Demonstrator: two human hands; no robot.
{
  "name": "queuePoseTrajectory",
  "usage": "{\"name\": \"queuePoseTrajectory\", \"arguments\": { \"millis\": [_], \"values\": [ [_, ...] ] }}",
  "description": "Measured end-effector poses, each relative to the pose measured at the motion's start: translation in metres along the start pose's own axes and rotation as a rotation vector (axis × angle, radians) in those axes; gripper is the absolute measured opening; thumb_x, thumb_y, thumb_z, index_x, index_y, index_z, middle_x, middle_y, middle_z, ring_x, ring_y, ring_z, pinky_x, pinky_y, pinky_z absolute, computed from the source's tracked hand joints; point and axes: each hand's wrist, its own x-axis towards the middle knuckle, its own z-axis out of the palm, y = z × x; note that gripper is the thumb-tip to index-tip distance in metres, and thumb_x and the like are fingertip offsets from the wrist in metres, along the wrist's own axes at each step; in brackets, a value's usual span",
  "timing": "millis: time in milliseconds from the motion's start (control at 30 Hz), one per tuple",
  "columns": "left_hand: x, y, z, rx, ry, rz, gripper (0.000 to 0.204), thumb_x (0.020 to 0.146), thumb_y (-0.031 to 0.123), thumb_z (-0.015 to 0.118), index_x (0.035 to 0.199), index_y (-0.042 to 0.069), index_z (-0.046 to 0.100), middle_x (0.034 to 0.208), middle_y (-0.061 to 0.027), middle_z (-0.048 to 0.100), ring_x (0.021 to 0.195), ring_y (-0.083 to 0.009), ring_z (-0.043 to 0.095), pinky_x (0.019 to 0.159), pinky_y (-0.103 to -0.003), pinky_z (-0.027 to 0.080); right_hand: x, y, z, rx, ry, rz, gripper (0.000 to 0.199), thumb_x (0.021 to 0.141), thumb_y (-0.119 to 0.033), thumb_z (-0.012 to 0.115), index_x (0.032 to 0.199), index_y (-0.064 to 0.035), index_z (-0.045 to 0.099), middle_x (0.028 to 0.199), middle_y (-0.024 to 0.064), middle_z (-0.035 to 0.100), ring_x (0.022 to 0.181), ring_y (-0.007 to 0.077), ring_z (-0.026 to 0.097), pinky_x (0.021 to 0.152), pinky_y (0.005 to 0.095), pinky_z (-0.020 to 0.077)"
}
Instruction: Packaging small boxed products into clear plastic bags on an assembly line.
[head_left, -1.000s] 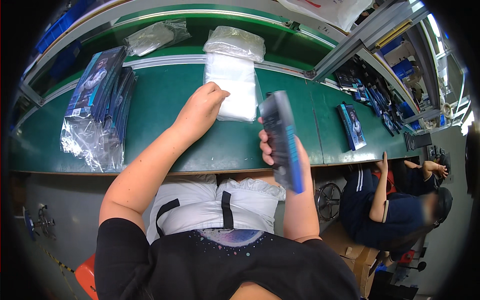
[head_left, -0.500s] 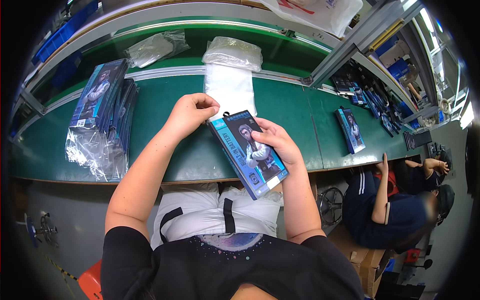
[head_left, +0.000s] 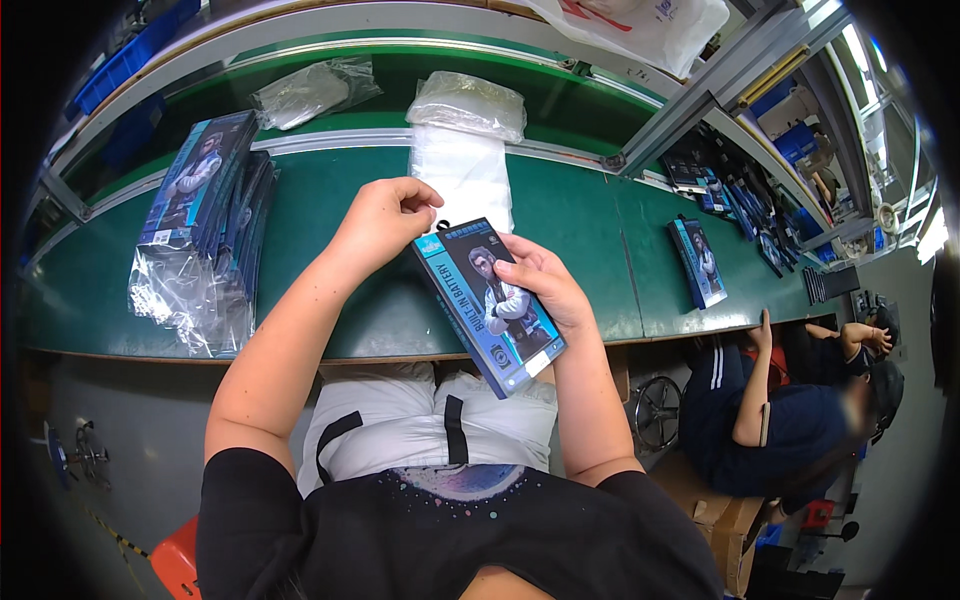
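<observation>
1 blue-black box [head_left: 490, 310] is held in the right grip [head_left: 550, 285], over the bench [head_left: 575, 210] edge. Left grip [head_left: 385, 222] is curled beside clear bags [head_left: 462, 165]; any pinch cannot be told.

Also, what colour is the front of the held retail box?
The retail box has a blue and black front; best in head view.

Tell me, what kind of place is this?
Probably a factory packing area: there's a long green workbench with a stack of printed blue boxes and clear plastic bags on it, and another person beside it.
</observation>
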Motion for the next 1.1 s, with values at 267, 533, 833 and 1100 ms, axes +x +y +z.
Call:
{"name": "queuePoseTrajectory", "arguments": {
  "millis": [267,533,833,1100],
  "values": [
    [-0.008,-0.007,0.007,0.195,0.009,0.127,0.016,0.078,-0.003,0.056,0.093,-0.003,0.064,0.077,-0.0104,0.061,0.069,-0.0176,0.061,0.064,-0.03,0.049,-0.002,0.019,0.007,-0.175,0.279,-0.224,0.048,0.084,-0.007,0.062,0.126,0.0076,0.043,0.108,0.0125,0.061,0.091,0.0141,0.062,0.08,0.026,0.0509],
    [-0.034,0.004,0.014,0.447,0.272,0.628,0.013,0.073,-0.005,0.06,0.084,0.002,0.058,0.077,-0.0106,0.054,0.071,-0.028,0.056,0.062,-0.037,0.046,-0.009,0.018,0.01,-0.101,0.354,-0.147,0.039,0.082,-0.001,0.061,0.115,0.0095,0.043,0.101,0.016,0.061,0.087,0.0164,0.062,0.075,0.0282,0.0527],
    [-0.048,-0.003,0.011,0.157,0.101,0.599,0.017,0.081,0.002,0.061,0.098,0.001,0.061,0.089,-0.0077,0.062,0.076,-0.0189,0.059,0.063,-0.03,0.047,-0.016,0.025,0.004,0.064,0.453,-0.184,0.022,0.082,-0.009,0.069,0.078,-0.0054,0.047,0.075,0.0073,0.06,0.063,0.0098,0.058,0.057,0.0238,0.0503],
    [-0.061,0.025,0.032,-1.23,-0.052,-0.388,0.03,0.086,0.015,0.061,0.109,-0.004,0.055,0.099,-0.0119,0.064,0.083,-0.0186,0.064,0.075,-0.031,0.052,-0.029,0.032,0.029,-0.097,0.283,-0.088,0.033,0.082,-0.009,0.068,0.111,0.004,0.057,0.086,0.0066,0.064,0.07,0.0081,0.059,0.059,0.0202,0.0478]
  ]
}}
